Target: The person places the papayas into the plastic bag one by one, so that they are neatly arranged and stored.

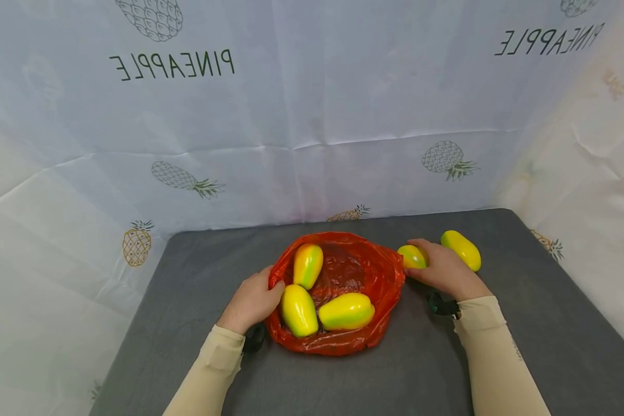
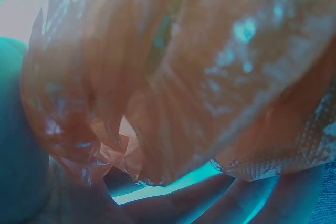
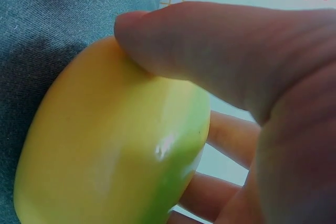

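A red plastic bag [image 1: 338, 346] lies wide open on the dark table, holding three yellow-green mangoes, one of them a mango [image 1: 299, 311] near its left rim. My left hand [image 1: 255, 300] grips that rim, thumb over the edge; the left wrist view shows the fingers [image 2: 210, 198] under the crinkled plastic. Just off the bag's right side, my right hand [image 1: 447, 270] holds another mango [image 3: 105, 140] between thumb and fingers. One more mango [image 1: 461, 250] rests on the table behind the right hand, its lower part close to that wrist.
The grey-black table [image 1: 312, 387] runs out to both sides of the bag. White cloth [image 1: 312, 104] printed with pineapples hangs behind the table's back edge and along the sides. A dark wrist camera [image 1: 441, 304] sits beneath the right wrist.
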The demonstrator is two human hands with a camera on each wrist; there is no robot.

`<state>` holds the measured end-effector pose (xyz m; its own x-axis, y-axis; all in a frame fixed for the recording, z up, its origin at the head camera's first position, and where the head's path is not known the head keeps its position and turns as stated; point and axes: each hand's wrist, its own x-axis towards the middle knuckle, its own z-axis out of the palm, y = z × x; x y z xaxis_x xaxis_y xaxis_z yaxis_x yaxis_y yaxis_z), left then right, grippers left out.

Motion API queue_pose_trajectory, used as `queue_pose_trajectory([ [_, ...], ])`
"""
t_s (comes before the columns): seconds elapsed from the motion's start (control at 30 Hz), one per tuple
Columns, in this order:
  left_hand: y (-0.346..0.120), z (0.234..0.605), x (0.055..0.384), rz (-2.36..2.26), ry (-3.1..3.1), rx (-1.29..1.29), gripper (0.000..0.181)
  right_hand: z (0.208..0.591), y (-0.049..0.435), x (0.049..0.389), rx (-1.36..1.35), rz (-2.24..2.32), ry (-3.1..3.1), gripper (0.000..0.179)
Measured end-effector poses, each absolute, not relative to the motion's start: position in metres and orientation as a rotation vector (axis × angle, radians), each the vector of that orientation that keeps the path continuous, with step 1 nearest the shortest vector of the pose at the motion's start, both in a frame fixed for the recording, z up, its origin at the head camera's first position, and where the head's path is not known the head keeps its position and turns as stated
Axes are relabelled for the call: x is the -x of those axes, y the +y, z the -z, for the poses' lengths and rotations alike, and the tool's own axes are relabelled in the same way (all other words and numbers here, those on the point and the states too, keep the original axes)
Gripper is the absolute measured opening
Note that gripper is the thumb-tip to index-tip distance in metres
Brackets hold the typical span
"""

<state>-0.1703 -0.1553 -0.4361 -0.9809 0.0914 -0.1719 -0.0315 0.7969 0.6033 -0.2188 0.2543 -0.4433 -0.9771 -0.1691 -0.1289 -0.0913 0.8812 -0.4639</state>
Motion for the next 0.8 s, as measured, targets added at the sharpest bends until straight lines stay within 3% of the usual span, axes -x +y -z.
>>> queue_pose_trajectory([
  [0.8, -0.1546, 0.4383, 0.1700, -0.919, 2.793, -0.042, 0.056, 0.4385, 0.2569, 0.2153, 0.199, 0.737, 2.890, 0.081],
])
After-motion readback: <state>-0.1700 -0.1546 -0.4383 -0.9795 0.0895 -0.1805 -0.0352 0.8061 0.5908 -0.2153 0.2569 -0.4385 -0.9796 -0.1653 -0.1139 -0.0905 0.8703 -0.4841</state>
